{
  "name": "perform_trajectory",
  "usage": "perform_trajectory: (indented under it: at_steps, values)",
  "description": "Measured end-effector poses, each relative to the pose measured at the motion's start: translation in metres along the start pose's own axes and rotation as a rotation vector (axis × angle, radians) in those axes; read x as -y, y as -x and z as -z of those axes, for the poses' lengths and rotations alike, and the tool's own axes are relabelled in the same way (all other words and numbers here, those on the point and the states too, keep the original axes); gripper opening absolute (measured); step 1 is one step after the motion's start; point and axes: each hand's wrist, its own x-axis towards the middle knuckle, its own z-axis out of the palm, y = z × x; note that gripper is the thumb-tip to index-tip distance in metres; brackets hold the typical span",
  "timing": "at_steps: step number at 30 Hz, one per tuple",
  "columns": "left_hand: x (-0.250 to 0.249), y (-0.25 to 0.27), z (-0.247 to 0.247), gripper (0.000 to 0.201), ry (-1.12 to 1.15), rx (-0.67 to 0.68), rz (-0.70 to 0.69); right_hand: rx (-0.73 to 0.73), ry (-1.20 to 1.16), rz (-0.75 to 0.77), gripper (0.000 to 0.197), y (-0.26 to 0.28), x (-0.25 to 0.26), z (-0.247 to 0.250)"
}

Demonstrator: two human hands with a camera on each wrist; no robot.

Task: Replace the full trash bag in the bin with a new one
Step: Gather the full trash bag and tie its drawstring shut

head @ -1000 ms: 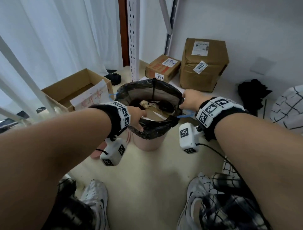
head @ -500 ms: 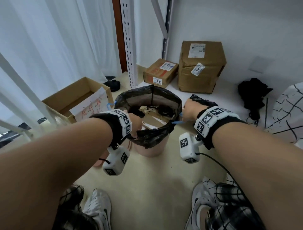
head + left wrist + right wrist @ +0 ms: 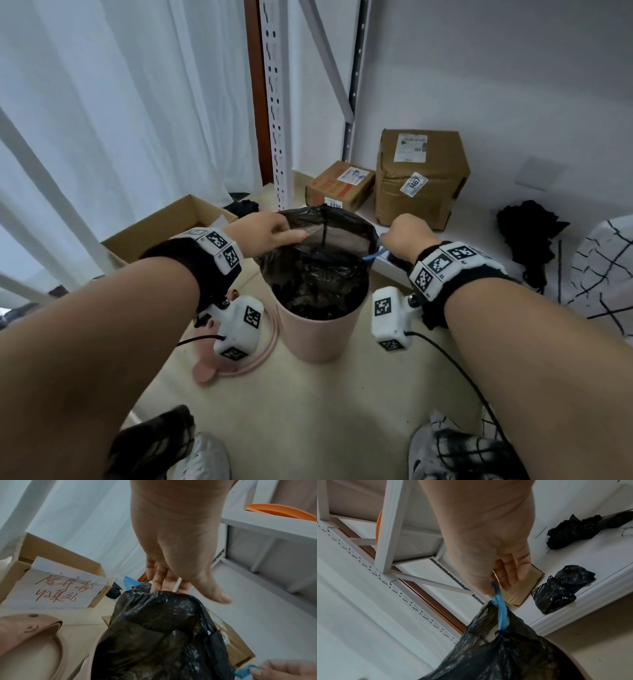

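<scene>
A pink bin [image 3: 318, 334] stands on the floor between my arms. The black trash bag [image 3: 317, 277] rises out of it, its rim pulled above the bin's edge. My left hand [image 3: 270, 229] grips the bag's left rim, fingers hooked inside the bag [image 3: 154, 635] and thumb outside. A blue drawstring [image 3: 374, 255] at the right rim is pinched in my right hand [image 3: 407, 236]. The right wrist view shows the drawstring [image 3: 501, 609] stretched taut from my right hand [image 3: 503, 578] down to the gathered bag [image 3: 496, 655]. The bag's contents are hidden.
The pink bin lid [image 3: 236, 359] lies on the floor left of the bin. An open cardboard box [image 3: 164, 226] with a handwritten sheet sits further left. Two sealed boxes [image 3: 419, 178] and a shelf upright [image 3: 275, 102] stand behind. A crumpled black bag [image 3: 559, 588] lies on the ledge.
Both hands have risen and moved closer together, pulling the bag's rim off the bin's edge. The pink wall of the bin now shows and the bag's mouth is narrower.
</scene>
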Motion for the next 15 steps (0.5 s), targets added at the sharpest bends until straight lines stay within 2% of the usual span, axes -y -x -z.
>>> perform_trajectory:
  at_steps: [1,4,5,7,8,9,11,12,14,15]
  values:
    - [0.003,-0.002,0.001,0.054,0.007,-0.055,0.039,-0.009,-0.032,0.002,0.032,-0.002,0.001,0.000]
    - [0.013,-0.010,0.000,0.052,-0.082,-0.246,0.222,-0.003,-0.127,0.030,0.036,-0.006,0.006,-0.001]
    - [0.018,-0.012,-0.002,0.058,-0.099,-0.261,0.306,0.003,-0.148,0.026,0.038,-0.007,0.006,-0.001]
    - [0.027,-0.017,-0.009,0.077,-0.076,-0.201,0.465,-0.005,-0.174,0.027,0.032,-0.010,0.005,-0.005]
    - [0.033,-0.021,-0.015,0.085,-0.048,-0.152,0.507,-0.017,-0.190,0.023,0.024,-0.011,0.005,-0.007]
    - [0.037,-0.025,-0.021,0.090,-0.015,-0.105,0.533,-0.017,-0.206,0.011,0.024,-0.013,0.003,-0.010]
    - [0.043,-0.031,-0.028,0.096,0.066,-0.077,0.540,-0.001,-0.213,-0.014,0.050,-0.015,-0.001,-0.015]
    - [0.045,-0.035,-0.031,0.099,0.092,-0.096,0.542,0.017,-0.209,-0.009,0.054,-0.016,-0.003,-0.018]
    - [0.041,-0.040,-0.033,0.100,0.080,-0.139,0.557,0.067,-0.172,-0.001,0.050,-0.015,-0.001,-0.021]
    - [0.039,-0.041,-0.034,0.093,0.035,-0.121,0.561,0.086,-0.148,0.005,0.047,-0.015,0.000,-0.023]
